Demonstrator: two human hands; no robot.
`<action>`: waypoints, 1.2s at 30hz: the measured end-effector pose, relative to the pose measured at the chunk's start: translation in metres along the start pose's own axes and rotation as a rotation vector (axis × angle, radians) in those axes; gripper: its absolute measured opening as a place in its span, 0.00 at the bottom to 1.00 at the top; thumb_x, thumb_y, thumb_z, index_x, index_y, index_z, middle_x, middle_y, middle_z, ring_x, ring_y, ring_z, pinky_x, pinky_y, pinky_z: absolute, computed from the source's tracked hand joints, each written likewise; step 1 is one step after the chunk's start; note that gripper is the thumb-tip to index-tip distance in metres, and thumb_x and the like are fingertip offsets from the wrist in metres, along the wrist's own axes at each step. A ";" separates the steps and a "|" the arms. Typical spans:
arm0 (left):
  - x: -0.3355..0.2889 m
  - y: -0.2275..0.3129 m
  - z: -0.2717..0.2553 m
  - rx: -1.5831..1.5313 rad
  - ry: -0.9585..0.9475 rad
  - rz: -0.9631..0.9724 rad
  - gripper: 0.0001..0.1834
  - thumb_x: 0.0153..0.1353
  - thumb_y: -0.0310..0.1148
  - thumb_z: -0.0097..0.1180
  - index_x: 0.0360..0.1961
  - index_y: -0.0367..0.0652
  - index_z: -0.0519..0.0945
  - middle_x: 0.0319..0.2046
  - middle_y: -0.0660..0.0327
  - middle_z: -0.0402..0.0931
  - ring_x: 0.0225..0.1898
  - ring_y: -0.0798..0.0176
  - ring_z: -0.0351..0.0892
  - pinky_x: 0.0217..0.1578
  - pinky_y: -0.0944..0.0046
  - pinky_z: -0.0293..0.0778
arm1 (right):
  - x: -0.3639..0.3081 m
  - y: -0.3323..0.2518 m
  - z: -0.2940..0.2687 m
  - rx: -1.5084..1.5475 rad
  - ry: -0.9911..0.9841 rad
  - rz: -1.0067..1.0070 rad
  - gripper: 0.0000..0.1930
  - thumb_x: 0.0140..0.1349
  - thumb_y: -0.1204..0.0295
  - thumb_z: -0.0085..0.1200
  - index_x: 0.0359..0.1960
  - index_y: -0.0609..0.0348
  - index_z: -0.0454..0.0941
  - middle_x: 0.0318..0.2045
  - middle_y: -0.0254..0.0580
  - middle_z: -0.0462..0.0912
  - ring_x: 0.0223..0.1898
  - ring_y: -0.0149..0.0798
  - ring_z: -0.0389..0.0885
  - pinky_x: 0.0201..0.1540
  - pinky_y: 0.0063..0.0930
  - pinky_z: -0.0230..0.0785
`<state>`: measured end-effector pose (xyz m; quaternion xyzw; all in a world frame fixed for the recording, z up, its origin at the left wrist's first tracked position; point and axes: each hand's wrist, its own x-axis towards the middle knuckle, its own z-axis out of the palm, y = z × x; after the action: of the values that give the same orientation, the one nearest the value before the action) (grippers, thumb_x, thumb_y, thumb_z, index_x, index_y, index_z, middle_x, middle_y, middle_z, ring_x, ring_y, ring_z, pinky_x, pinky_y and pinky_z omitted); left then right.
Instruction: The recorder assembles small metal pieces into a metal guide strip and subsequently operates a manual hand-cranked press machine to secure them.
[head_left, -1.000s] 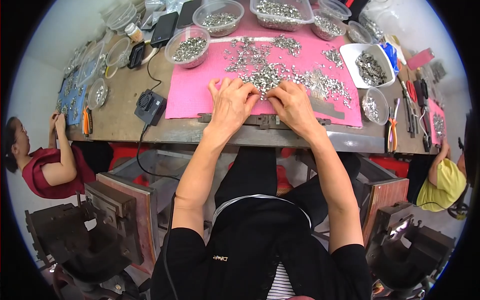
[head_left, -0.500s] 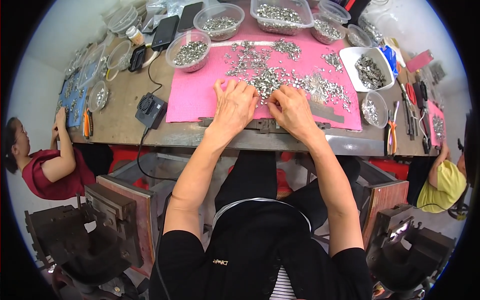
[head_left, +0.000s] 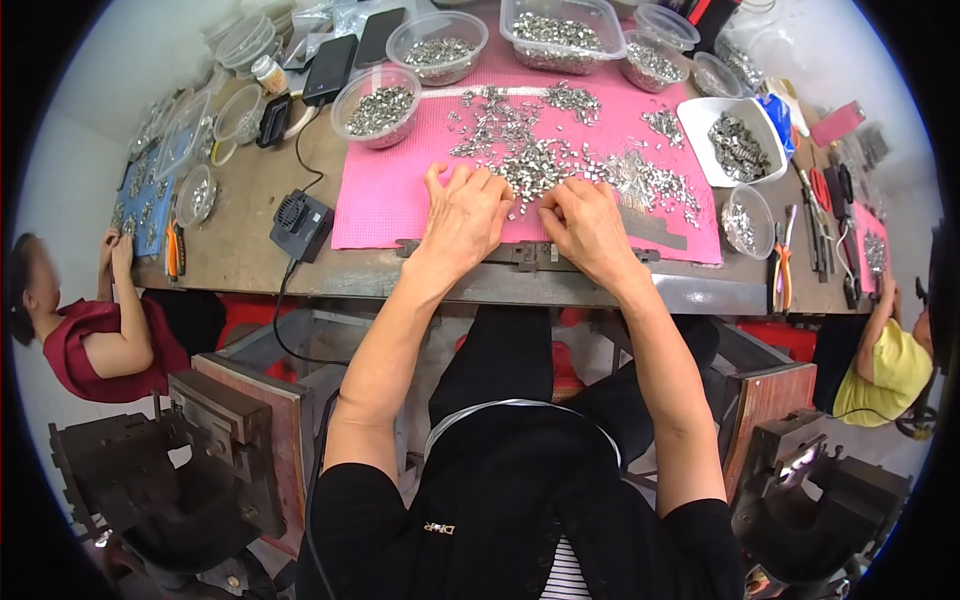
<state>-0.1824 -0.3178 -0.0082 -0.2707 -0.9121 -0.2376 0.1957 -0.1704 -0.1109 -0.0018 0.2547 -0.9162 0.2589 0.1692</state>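
Note:
A heap of small shiny metal pieces (head_left: 543, 166) lies on a pink mat (head_left: 385, 205) in front of me. My left hand (head_left: 462, 218) is at the near left of the heap, its fingers curled down and closed; anything between their tips is hidden. My right hand (head_left: 586, 222) is to the right, with thumb and fingers pinched together at the heap's near edge. What that pinch holds is too small to make out. Between and below both hands, a dark metal bar fixture (head_left: 527, 256) runs along the table's front edge.
Plastic tubs of metal parts (head_left: 378, 105) line the back, with a white tray (head_left: 695, 130) and a small cup (head_left: 746, 222) to the right. Orange-handled pliers (head_left: 784, 280) lie beyond. A black corded device (head_left: 302, 222) stands left. People work on both sides.
My right hand has shifted slightly right and nearer to me. The left hand stays almost in place. The person at left has brought both hands together.

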 end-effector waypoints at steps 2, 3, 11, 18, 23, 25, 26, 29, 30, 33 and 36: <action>0.000 0.001 -0.004 -0.019 -0.006 0.003 0.04 0.60 0.31 0.66 0.37 0.48 0.84 0.33 0.65 0.77 0.43 0.58 0.75 0.62 0.40 0.56 | -0.002 0.001 -0.007 0.038 -0.060 0.072 0.03 0.62 0.72 0.61 0.35 0.56 0.83 0.31 0.43 0.81 0.37 0.47 0.80 0.46 0.41 0.64; 0.000 0.001 -0.006 -0.037 -0.013 0.005 0.04 0.61 0.30 0.65 0.37 0.47 0.84 0.33 0.65 0.78 0.43 0.58 0.75 0.61 0.40 0.55 | -0.003 0.002 -0.008 0.038 -0.060 0.072 0.03 0.62 0.72 0.61 0.35 0.56 0.83 0.31 0.43 0.81 0.37 0.47 0.80 0.46 0.41 0.64; 0.000 0.004 -0.002 -0.040 -0.039 -0.023 0.03 0.63 0.29 0.63 0.38 0.46 0.83 0.35 0.64 0.78 0.44 0.58 0.75 0.60 0.43 0.56 | 0.000 0.008 -0.002 0.038 -0.047 -0.018 0.03 0.63 0.73 0.60 0.36 0.57 0.81 0.29 0.40 0.79 0.33 0.44 0.79 0.45 0.37 0.63; -0.005 0.022 -0.005 -0.126 0.050 -0.021 0.03 0.64 0.28 0.60 0.38 0.46 0.81 0.34 0.65 0.77 0.43 0.58 0.75 0.59 0.46 0.57 | -0.015 0.010 -0.034 0.144 -0.044 0.053 0.03 0.64 0.75 0.58 0.36 0.59 0.77 0.30 0.41 0.79 0.34 0.44 0.78 0.45 0.38 0.63; -0.012 0.060 0.005 -0.292 0.062 0.053 0.04 0.61 0.27 0.62 0.36 0.45 0.80 0.33 0.62 0.76 0.42 0.56 0.76 0.57 0.50 0.60 | -0.049 0.008 -0.054 0.282 0.005 0.139 0.06 0.60 0.78 0.62 0.35 0.60 0.77 0.31 0.40 0.78 0.35 0.44 0.77 0.45 0.38 0.64; -0.014 0.070 0.015 -0.340 0.073 0.088 0.06 0.59 0.26 0.65 0.37 0.43 0.81 0.35 0.61 0.77 0.41 0.57 0.77 0.54 0.53 0.63 | -0.058 0.007 -0.054 0.190 0.031 0.078 0.07 0.58 0.79 0.63 0.35 0.60 0.77 0.32 0.40 0.77 0.36 0.44 0.76 0.44 0.38 0.64; -0.014 0.073 0.018 -0.342 0.073 0.092 0.06 0.59 0.26 0.65 0.37 0.43 0.81 0.35 0.61 0.77 0.41 0.57 0.77 0.54 0.53 0.63 | -0.062 0.007 -0.052 0.177 0.042 0.058 0.08 0.56 0.79 0.64 0.35 0.59 0.76 0.34 0.40 0.77 0.38 0.45 0.75 0.44 0.38 0.64; -0.011 0.078 0.023 -0.306 0.093 0.138 0.07 0.57 0.26 0.66 0.36 0.42 0.81 0.37 0.59 0.77 0.41 0.55 0.77 0.52 0.52 0.65 | -0.064 0.003 -0.048 0.095 0.090 0.010 0.09 0.55 0.80 0.64 0.35 0.59 0.76 0.34 0.41 0.76 0.39 0.46 0.75 0.44 0.39 0.64; -0.011 0.078 0.024 -0.304 0.094 0.141 0.07 0.57 0.26 0.66 0.36 0.42 0.81 0.37 0.59 0.77 0.41 0.55 0.77 0.52 0.52 0.65 | -0.065 0.004 -0.045 0.059 0.087 -0.008 0.09 0.55 0.79 0.63 0.35 0.59 0.75 0.35 0.42 0.76 0.39 0.46 0.74 0.44 0.39 0.64; -0.015 0.077 0.025 -0.270 0.076 0.134 0.08 0.56 0.25 0.67 0.36 0.41 0.81 0.37 0.58 0.77 0.42 0.54 0.77 0.53 0.51 0.67 | -0.065 0.000 -0.041 -0.017 0.111 -0.067 0.09 0.56 0.78 0.63 0.35 0.59 0.75 0.35 0.42 0.75 0.39 0.47 0.74 0.45 0.40 0.65; -0.017 0.076 0.026 -0.319 0.099 0.150 0.07 0.58 0.25 0.65 0.38 0.42 0.81 0.37 0.58 0.77 0.42 0.53 0.77 0.59 0.47 0.66 | -0.071 -0.004 -0.042 -0.069 0.103 -0.087 0.09 0.56 0.78 0.62 0.38 0.60 0.77 0.38 0.42 0.78 0.42 0.46 0.76 0.47 0.40 0.66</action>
<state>-0.1305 -0.2547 -0.0124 -0.3537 -0.8294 -0.3768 0.2120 -0.1031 -0.0632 0.0017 0.2744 -0.9027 0.2326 0.2359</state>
